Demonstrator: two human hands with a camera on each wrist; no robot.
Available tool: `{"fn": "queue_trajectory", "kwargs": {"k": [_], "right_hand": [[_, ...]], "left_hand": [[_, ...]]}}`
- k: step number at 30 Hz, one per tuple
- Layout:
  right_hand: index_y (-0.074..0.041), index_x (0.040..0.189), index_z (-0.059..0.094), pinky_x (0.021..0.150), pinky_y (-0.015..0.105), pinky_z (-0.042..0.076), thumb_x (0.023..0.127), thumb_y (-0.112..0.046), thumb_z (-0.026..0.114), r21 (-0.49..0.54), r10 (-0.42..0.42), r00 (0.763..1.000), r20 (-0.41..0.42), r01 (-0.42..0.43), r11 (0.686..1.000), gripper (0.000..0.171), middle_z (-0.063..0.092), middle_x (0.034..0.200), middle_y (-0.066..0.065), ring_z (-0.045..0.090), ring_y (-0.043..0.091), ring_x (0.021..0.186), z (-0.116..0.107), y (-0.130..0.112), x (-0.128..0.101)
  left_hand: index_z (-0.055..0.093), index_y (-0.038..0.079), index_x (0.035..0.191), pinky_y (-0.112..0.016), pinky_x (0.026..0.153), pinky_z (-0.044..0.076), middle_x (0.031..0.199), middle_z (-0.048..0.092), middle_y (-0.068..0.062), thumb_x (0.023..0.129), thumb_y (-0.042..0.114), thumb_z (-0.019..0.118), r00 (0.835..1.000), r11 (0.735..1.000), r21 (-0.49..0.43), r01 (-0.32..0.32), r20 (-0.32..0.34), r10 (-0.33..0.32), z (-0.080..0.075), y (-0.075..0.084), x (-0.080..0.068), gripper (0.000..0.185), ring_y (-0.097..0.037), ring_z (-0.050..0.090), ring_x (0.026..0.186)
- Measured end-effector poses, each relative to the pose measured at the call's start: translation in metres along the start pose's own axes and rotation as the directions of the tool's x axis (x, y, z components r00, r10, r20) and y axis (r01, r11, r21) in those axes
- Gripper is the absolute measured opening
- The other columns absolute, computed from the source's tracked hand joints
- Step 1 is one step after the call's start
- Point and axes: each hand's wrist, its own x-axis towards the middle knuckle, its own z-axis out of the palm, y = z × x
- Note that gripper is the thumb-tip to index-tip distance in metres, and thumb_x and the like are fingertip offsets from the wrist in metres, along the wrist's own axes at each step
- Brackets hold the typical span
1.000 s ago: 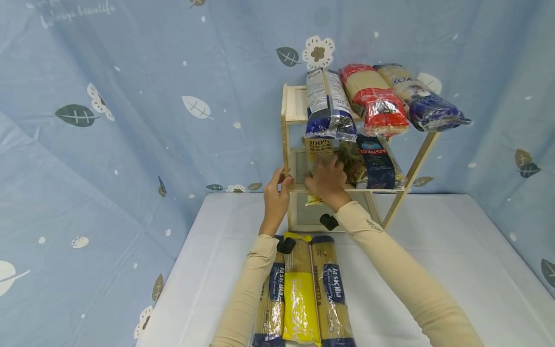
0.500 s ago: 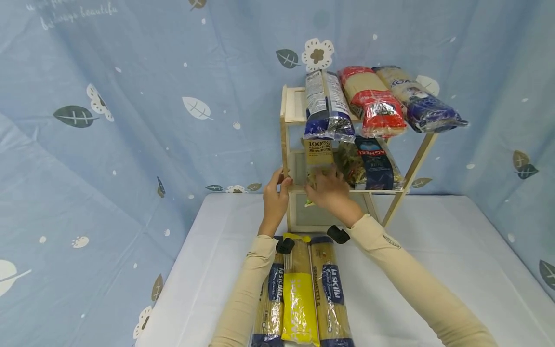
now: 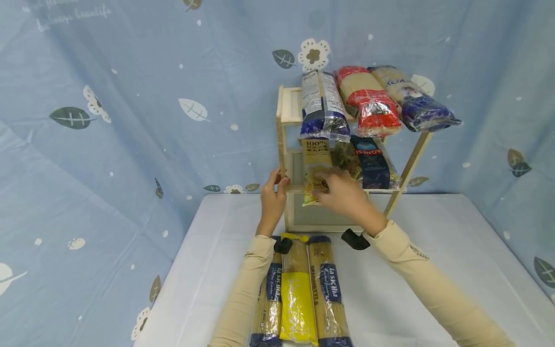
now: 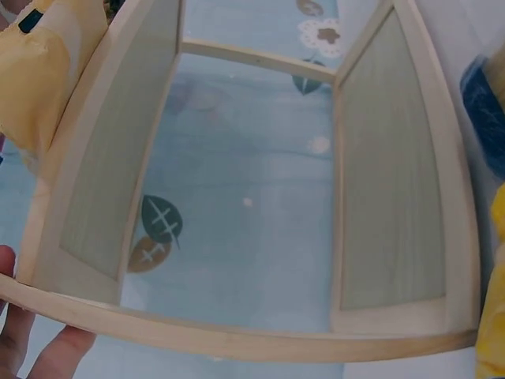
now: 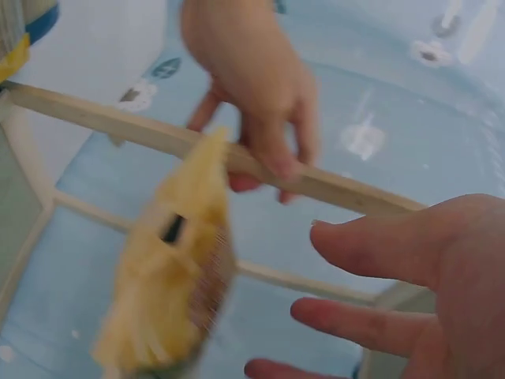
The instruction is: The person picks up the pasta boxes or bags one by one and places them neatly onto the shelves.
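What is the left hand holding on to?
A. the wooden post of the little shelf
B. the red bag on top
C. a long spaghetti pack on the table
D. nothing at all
A: in the head view the left hand grips the front left post of the wooden shelf, while the spaghetti packs lie untouched on the table.

Three spaghetti packs (image 3: 299, 294) lie side by side on the white table (image 3: 433, 250), below the grip. Three noodle bags (image 3: 373, 99) rest above it, against a blue leaf-print cloth (image 3: 130, 120).

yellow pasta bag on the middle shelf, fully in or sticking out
Sticking out: the yellow pasta bag overhangs the front edge of the wooden rack, its lower end hanging below the shelf beside the right hand.
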Motion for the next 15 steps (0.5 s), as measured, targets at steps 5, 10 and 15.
{"fn": "queue_trajectory", "kwargs": {"k": [5, 10, 15], "right_hand": [[-0.006, 0.123, 0.062, 0.062, 0.045, 0.048, 0.091, -0.028, 0.064, 0.085, -0.033, 0.996, -0.089, 0.041, 0.996, 0.039, 0.060, 0.120, 0.019, 0.060, 0.035, 0.093, -0.027, 0.009, -0.012], [-0.001, 0.112, 0.065, 0.074, 0.051, 0.048, 0.092, -0.024, 0.063, 0.128, -0.033, 0.975, -0.219, 0.063, 0.990, 0.030, 0.065, 0.108, 0.019, 0.061, 0.036, 0.092, -0.055, 0.032, -0.029], [0.001, 0.104, 0.068, 0.070, 0.042, 0.049, 0.091, -0.020, 0.062, 0.163, 0.041, 0.918, -0.395, 0.026, 0.986, 0.026, 0.067, 0.098, 0.020, 0.063, 0.028, 0.085, -0.078, 0.067, -0.044]], "left_hand": [[0.058, 0.004, 0.123, -0.039, 0.070, 0.052, 0.091, 0.068, -0.011, 0.097, 0.020, 0.052, 1.000, 1.000, 0.006, 0.006, -0.006, -0.006, -0.001, 0.001, 0.001, 0.031, -0.022, 0.064, 0.084], [0.055, 0.000, 0.125, -0.041, 0.068, 0.051, 0.094, 0.067, -0.012, 0.098, 0.019, 0.050, 0.999, 0.999, -0.005, 0.040, 0.023, -0.040, 0.001, 0.000, -0.003, 0.033, -0.024, 0.064, 0.085], [0.043, -0.001, 0.135, -0.038, 0.082, 0.051, 0.113, 0.061, -0.016, 0.099, 0.012, 0.049, 0.987, 0.984, -0.113, 0.138, 0.094, -0.127, 0.002, 0.003, -0.014, 0.038, -0.024, 0.059, 0.105]]}}
